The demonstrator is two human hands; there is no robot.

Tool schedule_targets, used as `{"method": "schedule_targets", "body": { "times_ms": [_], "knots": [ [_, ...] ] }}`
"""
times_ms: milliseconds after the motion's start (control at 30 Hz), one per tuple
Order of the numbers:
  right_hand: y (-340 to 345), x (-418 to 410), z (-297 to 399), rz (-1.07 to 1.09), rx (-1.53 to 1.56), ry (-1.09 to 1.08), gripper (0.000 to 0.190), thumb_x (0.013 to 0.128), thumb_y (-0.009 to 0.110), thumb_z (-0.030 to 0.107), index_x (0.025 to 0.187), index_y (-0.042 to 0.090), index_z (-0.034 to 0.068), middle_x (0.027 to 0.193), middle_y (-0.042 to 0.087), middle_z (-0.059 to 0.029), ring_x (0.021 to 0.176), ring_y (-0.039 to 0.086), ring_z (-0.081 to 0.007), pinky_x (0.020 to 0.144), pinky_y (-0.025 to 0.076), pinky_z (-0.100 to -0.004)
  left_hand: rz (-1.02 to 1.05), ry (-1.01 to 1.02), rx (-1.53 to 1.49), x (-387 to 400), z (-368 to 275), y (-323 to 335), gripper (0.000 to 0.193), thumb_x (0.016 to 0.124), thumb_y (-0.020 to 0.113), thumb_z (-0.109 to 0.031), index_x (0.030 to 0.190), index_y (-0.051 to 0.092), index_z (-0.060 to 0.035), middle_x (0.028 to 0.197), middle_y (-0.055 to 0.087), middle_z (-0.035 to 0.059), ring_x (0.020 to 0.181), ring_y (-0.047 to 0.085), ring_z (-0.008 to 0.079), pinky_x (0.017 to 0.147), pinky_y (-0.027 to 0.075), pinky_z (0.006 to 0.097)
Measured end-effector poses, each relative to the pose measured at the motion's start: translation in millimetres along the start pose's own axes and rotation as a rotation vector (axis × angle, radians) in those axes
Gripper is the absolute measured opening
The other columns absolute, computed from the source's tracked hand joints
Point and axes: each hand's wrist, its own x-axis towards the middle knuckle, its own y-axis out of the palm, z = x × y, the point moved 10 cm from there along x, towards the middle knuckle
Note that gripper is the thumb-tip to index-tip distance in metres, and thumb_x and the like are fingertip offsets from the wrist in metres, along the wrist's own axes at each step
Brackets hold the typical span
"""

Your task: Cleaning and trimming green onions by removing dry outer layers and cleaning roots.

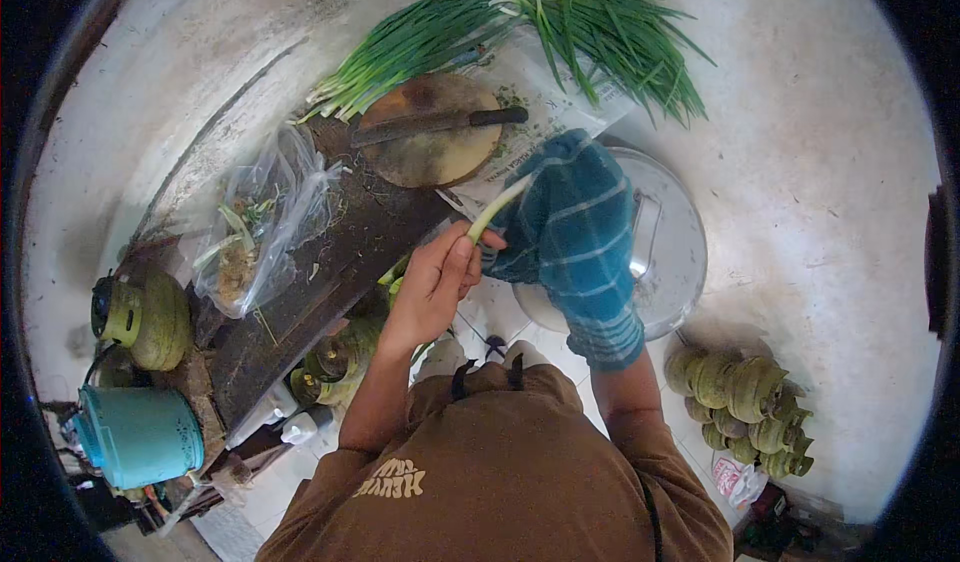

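Note:
My left hand (pixel 442 273) grips a scallion stalk (pixel 496 208) between thumb and fingers. The stalk's pale end points up to the right and meets a teal checked towel (pixel 581 224). That towel is draped over my right hand and wrist, so its fingers are hidden and only the forearm shows below the cloth. Beyond the hands, a large knife with a black handle (pixel 498 116) lies across a round wooden chopping board (pixel 431 149). Two heaps of scallions rest behind it, one to the left (pixel 420 41) and one to the right (pixel 619 41).
Under the towel side stands a large pot with a metal lid (pixel 679 239). A clear plastic bag of trimmings (pixel 255 239) lies on the dark wooden table (pixel 360 236). At left are a green gas cylinder (pixel 159 322) and a turquoise bucket (pixel 150 431); several cylinders (pixel 739 389) are stacked at right.

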Motion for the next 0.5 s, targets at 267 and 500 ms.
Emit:
{"method": "schedule_targets", "body": {
  "times_ms": [267, 500],
  "knots": [
    [-7.2, -16.6, -2.0, 0.003, -0.031, -0.008, 0.044, 0.085, 0.057, 0.011, 0.128, 0.047, 0.003, 0.130, 0.049, -0.0160, 0.121, 0.045, -0.0295, 0.103, 0.033, -0.0380, -0.132, 0.103, 0.290, 3.4, -14.4, -8.6, 0.034, 0.100, 0.034, -0.026, 0.105, 0.058, -0.0017, 0.055, 0.036, -0.0022, 0.049, 0.034, 0.0073, 0.047, 0.029, 0.0242],
    [-4.8, -11.3, -5.6, -0.002, -0.061, -0.010, 0.043, 0.086, 0.057, 0.010, 0.127, 0.048, 0.003, 0.129, 0.049, -0.0158, 0.120, 0.046, -0.0292, 0.102, 0.034, -0.0378, -0.167, 0.086, 0.463, 2.9, -24.3, -0.5, 0.023, 0.096, 0.040, -0.013, 0.107, 0.058, -0.0045, 0.054, 0.043, 0.0095, 0.046, 0.045, 0.0206, 0.048, 0.035, 0.0324]
  ]
}}
